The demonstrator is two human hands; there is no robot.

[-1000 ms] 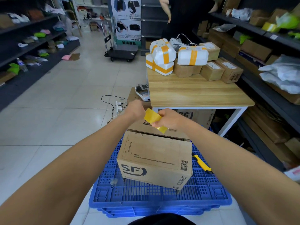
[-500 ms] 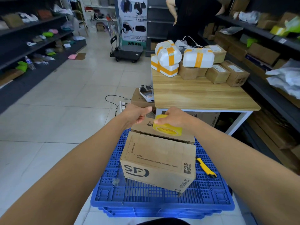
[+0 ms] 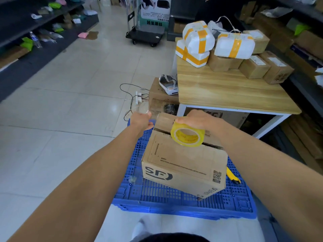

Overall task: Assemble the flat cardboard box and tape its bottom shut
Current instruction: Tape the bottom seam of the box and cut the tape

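- One cardboard box, brown with a printed logo and a QR code, sits on top of one blue plastic pallet on the tiled floor, straight ahead of the viewer and just in front of the table.
- The box's upward-facing flaps are folded in; a dark seam runs across them under the right hand.
- Two bare hands reach over the far top edge of the box, a short way apart from each other.
- The right hand is closed around one roll of yellow tape, holding it on edge against the top of the box.
- The left hand is pinched shut by the box's far left corner; what it grips is too faint to tell.
- One yellow utility knife lies on the pallet, just to the right of the box.
- One wooden table with white legs stands beyond the box.
- At its far end, three white parcels banded in yellow tape are piled with at least five small brown boxes.
- One black platform cart stands farther back on the floor.
- Dark shelves with loose packages line both sides of the room.
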